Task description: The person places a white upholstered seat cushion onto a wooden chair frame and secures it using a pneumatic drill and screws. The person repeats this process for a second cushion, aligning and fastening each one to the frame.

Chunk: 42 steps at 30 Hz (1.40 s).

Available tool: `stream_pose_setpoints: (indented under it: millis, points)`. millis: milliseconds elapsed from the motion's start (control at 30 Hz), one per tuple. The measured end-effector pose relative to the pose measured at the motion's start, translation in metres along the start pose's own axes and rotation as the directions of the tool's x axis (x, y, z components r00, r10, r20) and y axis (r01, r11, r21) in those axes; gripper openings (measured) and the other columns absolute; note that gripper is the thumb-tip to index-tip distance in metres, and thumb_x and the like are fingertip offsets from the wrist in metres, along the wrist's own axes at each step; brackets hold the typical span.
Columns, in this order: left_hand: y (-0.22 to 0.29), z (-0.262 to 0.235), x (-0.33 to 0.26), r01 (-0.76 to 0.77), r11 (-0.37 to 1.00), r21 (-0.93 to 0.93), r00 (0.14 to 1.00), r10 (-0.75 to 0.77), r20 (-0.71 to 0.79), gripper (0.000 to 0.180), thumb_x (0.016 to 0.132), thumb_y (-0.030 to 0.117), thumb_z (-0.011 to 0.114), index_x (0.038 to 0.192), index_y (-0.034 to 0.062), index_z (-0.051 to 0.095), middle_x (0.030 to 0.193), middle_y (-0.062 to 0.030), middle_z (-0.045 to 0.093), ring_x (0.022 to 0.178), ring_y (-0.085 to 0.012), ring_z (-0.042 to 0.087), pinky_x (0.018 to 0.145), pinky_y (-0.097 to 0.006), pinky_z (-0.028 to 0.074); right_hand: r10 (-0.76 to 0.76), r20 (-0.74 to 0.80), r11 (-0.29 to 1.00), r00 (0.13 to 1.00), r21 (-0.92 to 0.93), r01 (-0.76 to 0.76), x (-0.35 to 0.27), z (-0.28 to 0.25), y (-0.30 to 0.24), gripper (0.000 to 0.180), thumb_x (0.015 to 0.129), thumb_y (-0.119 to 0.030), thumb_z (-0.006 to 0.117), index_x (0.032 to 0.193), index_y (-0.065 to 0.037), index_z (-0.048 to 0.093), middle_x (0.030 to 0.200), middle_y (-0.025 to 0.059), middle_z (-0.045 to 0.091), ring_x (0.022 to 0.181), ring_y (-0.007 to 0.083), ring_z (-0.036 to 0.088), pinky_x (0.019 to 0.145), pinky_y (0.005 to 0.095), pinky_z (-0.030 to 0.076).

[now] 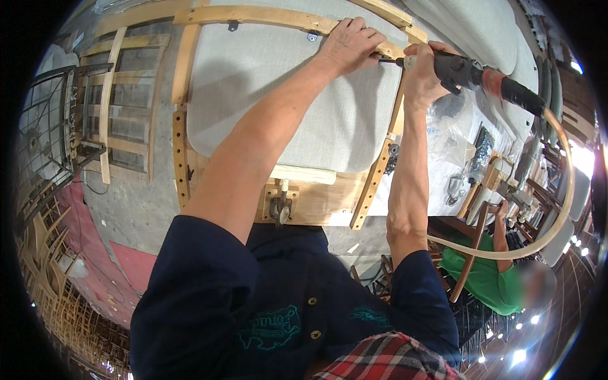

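A light grey upholstered panel (266,107) lies face-flat within a wooden frame. Along its far side runs a curved wooden rail (253,14), with a dark metal bracket (233,26) and a second, silvery bracket (312,37) at its inner edge. My left hand (351,47) rests across the right part of that rail, fingers bent and closed; what they pinch is hidden. My right hand (423,79) is wrapped round a black and orange power screwdriver (462,71). Its narrow bit points left, ending close beside my left fingertips.
A toggle clamp (280,208) presses a pale bar (304,174) at the near side, between perforated wooden strips (180,149). A pale hose (567,183) loops from the screwdriver. Slatted wooden frames (126,114) stand left. At right, a person in green (484,278) handles a chair frame.
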<state>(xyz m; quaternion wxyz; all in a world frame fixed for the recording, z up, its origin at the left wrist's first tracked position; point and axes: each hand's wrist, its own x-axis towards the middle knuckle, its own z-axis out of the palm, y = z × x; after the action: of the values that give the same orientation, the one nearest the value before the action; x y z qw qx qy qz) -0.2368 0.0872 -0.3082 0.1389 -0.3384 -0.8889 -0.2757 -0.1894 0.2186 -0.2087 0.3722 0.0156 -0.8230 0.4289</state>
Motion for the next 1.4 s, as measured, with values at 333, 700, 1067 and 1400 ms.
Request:
stream_pose_setpoints:
  millis: [333, 700, 1067, 1400]
  points:
    - [0.004, -0.076, -0.046, 0.168, 0.953, -0.253, 0.972, -0.203, -0.116, 0.032, 0.093, 0.026, 0.071, 0.121, 0.0106, 0.071, 0.123, -0.0036, 0.070, 0.120, -0.0248, 0.059, 0.103, -0.040, 0.047, 0.249, -0.145, 0.968, 0.958, 0.005, -0.251, 0.003, 0.003, -0.019, 0.006, 0.072, -0.002, 0.066, 0.075, 0.001, 0.071, 0.068, 0.0013, 0.067, 0.065, 0.0140, 0.060, 0.075, 0.0272, 0.049]
    - [0.016, -0.146, -0.188, 0.337, 0.898, -0.282, 0.942, -0.323, 0.095, 0.021, 0.091, 0.015, 0.070, 0.111, 0.0130, 0.077, 0.106, -0.0063, 0.071, 0.101, -0.0265, 0.063, 0.088, -0.039, 0.054, 0.175, -0.126, 0.984, 0.976, 0.040, -0.171, -0.014, -0.011, -0.029, 0.019, 0.076, 0.000, 0.068, 0.094, 0.005, 0.067, 0.070, 0.0085, 0.071, 0.067, 0.0157, 0.067, 0.072, 0.0299, 0.053]
    - [0.014, -0.128, -0.186, 0.251, 0.938, -0.237, 0.967, -0.252, 0.025, 0.013, 0.089, 0.020, 0.073, 0.101, 0.0143, 0.077, 0.100, -0.0009, 0.069, 0.091, -0.0206, 0.062, 0.084, -0.034, 0.053, 0.182, -0.045, 0.809, 0.982, 0.575, -0.124, -0.071, -0.038, -0.123, 0.031, 0.084, 0.001, 0.050, 0.115, 0.001, 0.051, 0.068, 0.0144, 0.063, 0.061, 0.0266, 0.067, 0.064, 0.0412, 0.059]
    - [0.042, -0.146, -0.187, 0.353, -0.414, -0.839, 0.629, -0.559, 0.541, 0.026, 0.099, 0.020, 0.069, 0.115, -0.0002, 0.071, 0.094, -0.0029, 0.070, 0.079, -0.0088, 0.059, 0.076, -0.024, 0.050, 0.346, 0.028, 0.575, 0.938, 0.784, -0.236, -0.080, -0.028, -0.160, 0.033, 0.086, -0.013, 0.046, 0.116, -0.001, 0.051, 0.066, 0.0148, 0.061, 0.063, 0.0294, 0.065, 0.067, 0.0499, 0.058]
